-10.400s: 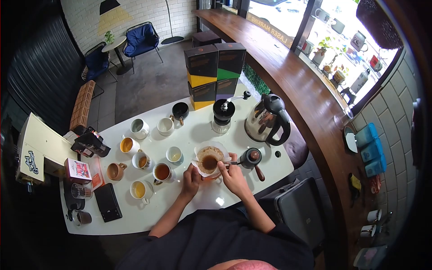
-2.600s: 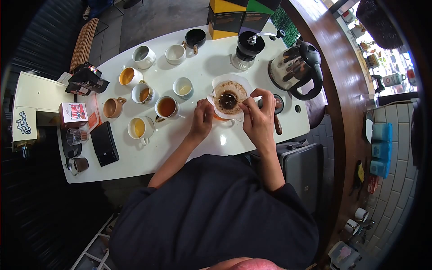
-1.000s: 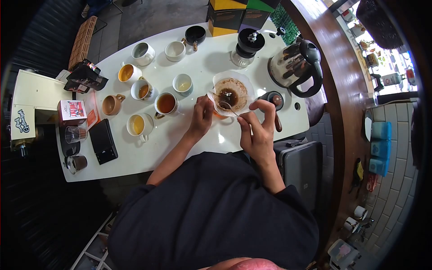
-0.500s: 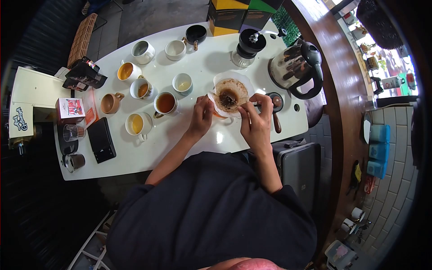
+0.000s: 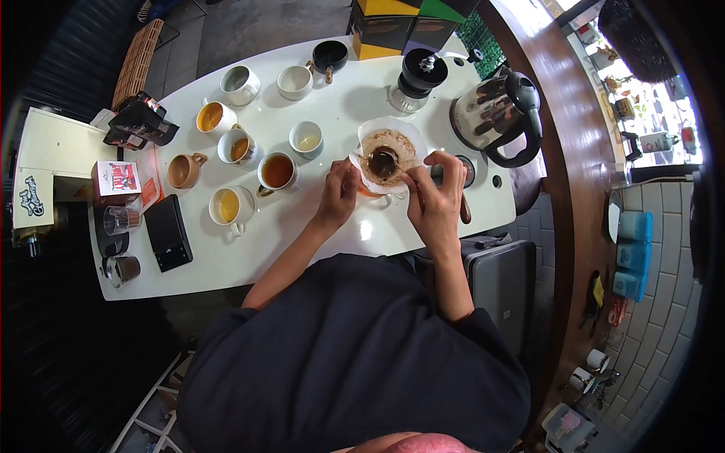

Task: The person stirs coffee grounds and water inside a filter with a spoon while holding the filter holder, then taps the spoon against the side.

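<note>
A white paper coffee filter (image 5: pixel 408 134) stands open, its inner wall stained with brown grounds and dark wet coffee (image 5: pixel 383 160) at the bottom. My left hand (image 5: pixel 340 189) pinches its near left edge. At the near right edge, the closed fingers of my right hand (image 5: pixel 436 189) grip the paper. Beneath the filter shows a bit of an orange dripper (image 5: pixel 368 193), mostly hidden. Just right of my right hand lies a round dark tool with a wooden handle (image 5: pixel 465 211), partly covered by the fingers.
Several cups, among them one of reddish-brown tea-coloured liquid (image 5: pixel 278 171), stand left of the filter. A hand grinder (image 5: pixel 420 79) and a glass kettle (image 5: pixel 491 113) stand beyond and to the right. A black scale (image 5: pixel 168 232) lies at the table's left end.
My right hand has shifted slightly right and its fingers have changed position at the filter's edge. My left hand stays nearly still. The dark liquid in the filter looks a little different.
</note>
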Motion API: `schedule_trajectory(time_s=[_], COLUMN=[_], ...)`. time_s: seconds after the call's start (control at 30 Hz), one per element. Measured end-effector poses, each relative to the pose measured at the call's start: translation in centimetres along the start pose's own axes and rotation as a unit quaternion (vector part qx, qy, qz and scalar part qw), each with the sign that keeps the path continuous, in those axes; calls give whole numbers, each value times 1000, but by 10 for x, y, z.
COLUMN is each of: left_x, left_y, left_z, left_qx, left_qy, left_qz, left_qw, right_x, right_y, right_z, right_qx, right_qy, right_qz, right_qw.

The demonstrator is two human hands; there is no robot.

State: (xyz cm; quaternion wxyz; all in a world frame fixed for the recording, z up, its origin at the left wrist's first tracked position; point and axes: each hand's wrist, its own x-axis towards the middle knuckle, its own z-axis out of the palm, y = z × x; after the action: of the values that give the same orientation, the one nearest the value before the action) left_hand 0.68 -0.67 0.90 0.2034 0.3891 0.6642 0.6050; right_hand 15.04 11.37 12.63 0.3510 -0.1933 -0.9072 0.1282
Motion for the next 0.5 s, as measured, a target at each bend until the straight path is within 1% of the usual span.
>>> schedule_trajectory(time_s=[0.03, 0.1, 0.23, 0.3, 0.33, 0.43, 0.5], left_x=[0, -2, -1, -1, -1, -1, -3], left_y=[1, 4, 5, 8, 6, 2, 1], left_z=[0, 0, 0, -1, -1, -2, -1], left_qx=[0, -18, -16, -14, -14, -5, -21], left_qy=[0, -3, -5, -3, -3, -14, -10], left_qz=[0, -63, -52, -18, -18, -34, -65], left_qw=[1000, 998, 999, 1000, 1000, 999, 998], right_x=[0, 0, -4, -4, -3, -1, -4], right_y=[-1, -2, -3, -4, -3, -2, -3], right_z=[-1, -1, -4, -6, -6, -3, -1], right_qx=[0, -5, 17, 23, 23, 12, 7], right_qy=[0, 17, 29, 35, 36, 15, -16], right_qz=[0, -8, 3, -5, -5, -13, -12], right_qw=[1000, 1000, 999, 999, 999, 1000, 1000])
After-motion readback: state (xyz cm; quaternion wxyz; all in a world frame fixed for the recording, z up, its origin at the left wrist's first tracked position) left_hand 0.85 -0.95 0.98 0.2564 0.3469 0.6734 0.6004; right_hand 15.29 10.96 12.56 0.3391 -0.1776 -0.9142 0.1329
